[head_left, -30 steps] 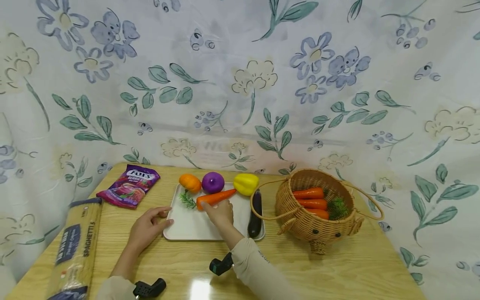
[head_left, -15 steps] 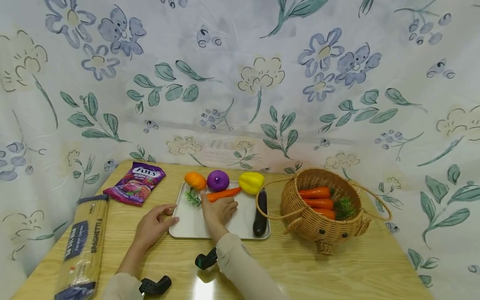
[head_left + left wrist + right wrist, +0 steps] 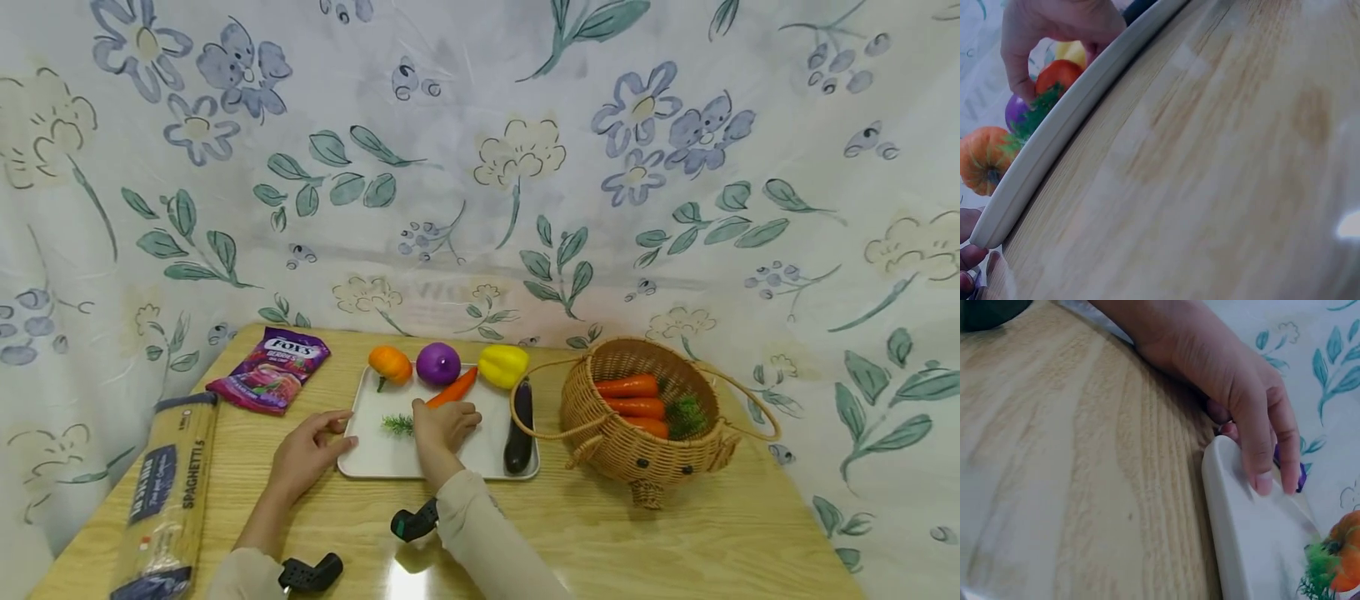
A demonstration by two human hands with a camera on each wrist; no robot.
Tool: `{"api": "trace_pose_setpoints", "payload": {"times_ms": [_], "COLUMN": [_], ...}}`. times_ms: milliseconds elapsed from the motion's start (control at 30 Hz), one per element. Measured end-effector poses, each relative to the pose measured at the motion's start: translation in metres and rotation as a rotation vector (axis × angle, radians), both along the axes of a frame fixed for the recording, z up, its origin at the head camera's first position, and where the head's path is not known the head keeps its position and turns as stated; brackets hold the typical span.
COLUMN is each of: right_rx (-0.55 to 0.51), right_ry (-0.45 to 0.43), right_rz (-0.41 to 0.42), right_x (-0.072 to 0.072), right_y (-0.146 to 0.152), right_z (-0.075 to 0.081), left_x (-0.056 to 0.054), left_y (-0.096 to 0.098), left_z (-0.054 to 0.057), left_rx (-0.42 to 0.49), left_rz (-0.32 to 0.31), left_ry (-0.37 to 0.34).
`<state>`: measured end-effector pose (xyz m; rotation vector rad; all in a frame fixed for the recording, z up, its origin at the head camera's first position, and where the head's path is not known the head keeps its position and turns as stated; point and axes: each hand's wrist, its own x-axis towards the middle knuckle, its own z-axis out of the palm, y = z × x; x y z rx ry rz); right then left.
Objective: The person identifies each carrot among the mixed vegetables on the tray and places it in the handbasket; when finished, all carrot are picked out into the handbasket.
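On the white tray [image 3: 375, 454] lies an orange carrot [image 3: 456, 387] with feathery green leaves [image 3: 397, 425]. My right hand [image 3: 444, 433] grips its thick end, thumb on the leafy side, and covers the middle part; the tip points away and to the right. My left hand [image 3: 309, 452] holds the tray's left edge, thumb and forefinger reaching over the rim in the right wrist view. Along the tray's back sit a small pumpkin [image 3: 390, 364], a purple onion-like ball [image 3: 438, 364] and a yellow pepper [image 3: 503, 367]. A dark eggplant [image 3: 519, 429] lies along the right side.
Right of the tray stands a wicker basket [image 3: 611, 462] with several carrots [image 3: 628, 386] inside; its handle loop overlaps the eggplant. At left are a purple candy bag [image 3: 272, 371] and a spaghetti pack [image 3: 165, 500]. A floral cloth [image 3: 450, 167] hangs behind the table.
My right hand has turned the carrot: its leafy end has come nearer me and its tip now angles farther back. The left hand stays at the tray's edge.
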<state>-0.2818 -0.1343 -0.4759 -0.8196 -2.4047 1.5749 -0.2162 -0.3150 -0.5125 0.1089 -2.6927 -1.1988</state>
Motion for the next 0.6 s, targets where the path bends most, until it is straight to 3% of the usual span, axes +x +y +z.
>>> {"api": "trace_pose_setpoints", "payload": {"times_ms": [267, 600], "right_rx": [-0.016, 0.104], "right_ry": [-0.020, 0.025], "right_rz": [0.058, 0.105], "right_x": [0.014, 0.031], "right_y": [0.015, 0.031], "right_z": [0.002, 0.005], "left_x": [0.000, -0.001], "left_y": [0.000, -0.001], "left_z": [-0.001, -0.001], "left_rx": [-0.002, -0.016], "left_rz": [-0.003, -0.010], "left_ry": [0.002, 0.003]}}
